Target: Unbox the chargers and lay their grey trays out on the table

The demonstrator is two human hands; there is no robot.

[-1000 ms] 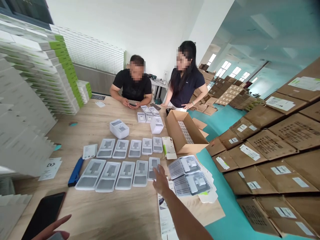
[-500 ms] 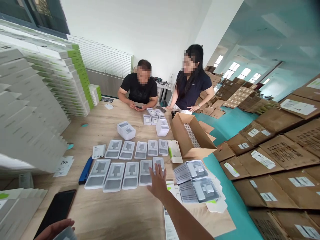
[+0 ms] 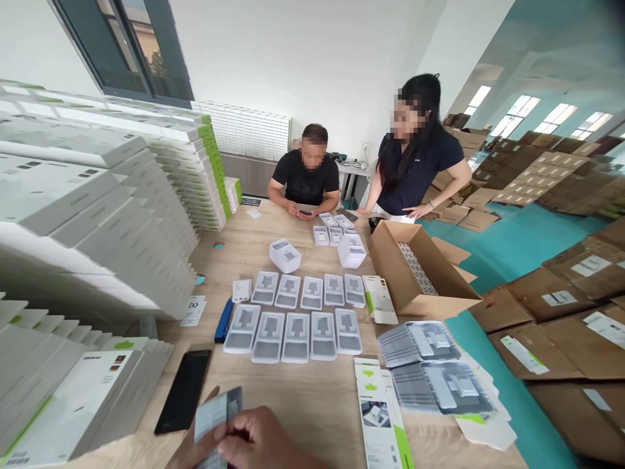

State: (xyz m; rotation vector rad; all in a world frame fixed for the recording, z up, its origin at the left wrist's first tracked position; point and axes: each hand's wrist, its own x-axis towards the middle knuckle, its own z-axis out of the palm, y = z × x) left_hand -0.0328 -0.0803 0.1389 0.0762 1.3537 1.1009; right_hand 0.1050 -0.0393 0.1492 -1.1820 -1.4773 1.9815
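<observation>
At the lower edge, a stack of thin grey, see-through plastic packets (image 3: 211, 414) rests in my left hand (image 3: 188, 449), whose fingers wrap round it. My right hand (image 3: 266, 440) is closed at the right side of the stack, its thumb and fingertips pinching there. What exactly the packets contain cannot be made out. Beyond my hands lie two rows of white moulded trays (image 3: 295, 337) with shaped hollows. A black phone (image 3: 183, 392) lies just left of my hands.
Tall stacks of white boxes (image 3: 88, 215) line the left side. Nested trays (image 3: 434, 352), flat printed cartons (image 3: 378, 410) and an open cardboard box (image 3: 430, 273) stand on the right. A blue tool (image 3: 224, 320) lies beside the trays. Two people (image 3: 307, 172) are across the table (image 3: 234, 247).
My right hand has left the nearer tray row and come back to the packets in my left hand. The view has swung left, and the right-end near tray is fully uncovered.
</observation>
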